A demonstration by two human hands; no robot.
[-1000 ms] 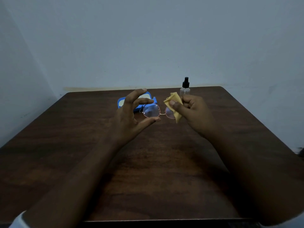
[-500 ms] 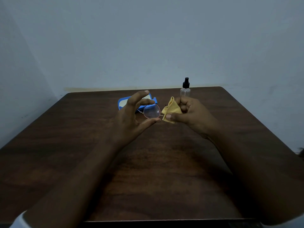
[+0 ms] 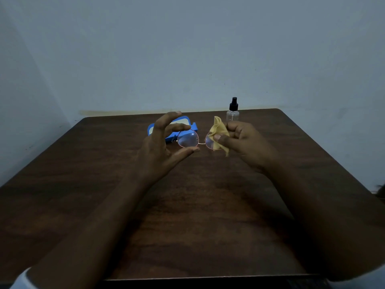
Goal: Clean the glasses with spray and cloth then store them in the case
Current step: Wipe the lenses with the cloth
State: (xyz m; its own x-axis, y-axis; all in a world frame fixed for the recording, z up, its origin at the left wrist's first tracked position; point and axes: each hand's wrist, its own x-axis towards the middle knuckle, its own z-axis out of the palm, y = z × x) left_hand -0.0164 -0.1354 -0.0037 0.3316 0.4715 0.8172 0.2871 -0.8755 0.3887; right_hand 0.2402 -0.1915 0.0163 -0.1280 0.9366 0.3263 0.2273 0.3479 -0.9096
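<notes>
In the head view, the only one there is, the glasses are held up above the middle of the dark wooden desk, lenses facing the person, not resting on anything.

The left hand steadies them by one lens. The thumb lies under the rim and a finger on top, a light pinch on the edge alone. The forefinger is lifted clear, and the other fingers are spread well apart. Holding by the rim likely keeps skin off the glass and leaves the other lens free to be worked.

The right hand has the yellow cloth bunched in curled fingers. The thumb presses a fold of it against the face of the other lens, and the cloth wraps that lens front and back. I judge this to be the wiping step, with one lens under the cloth and the other bare.

The blue case lies on the desk just behind the left hand, partly hidden by it. A pale patch shows on its upper side, so it may be lying open ready to take the frame, though the light is too dim to be sure.

The spray bottle stands upright near the far edge, behind the right hand and apart from it. It is out of the way, which suggests the spraying is done. Storing the glasses is not yet done.
</notes>
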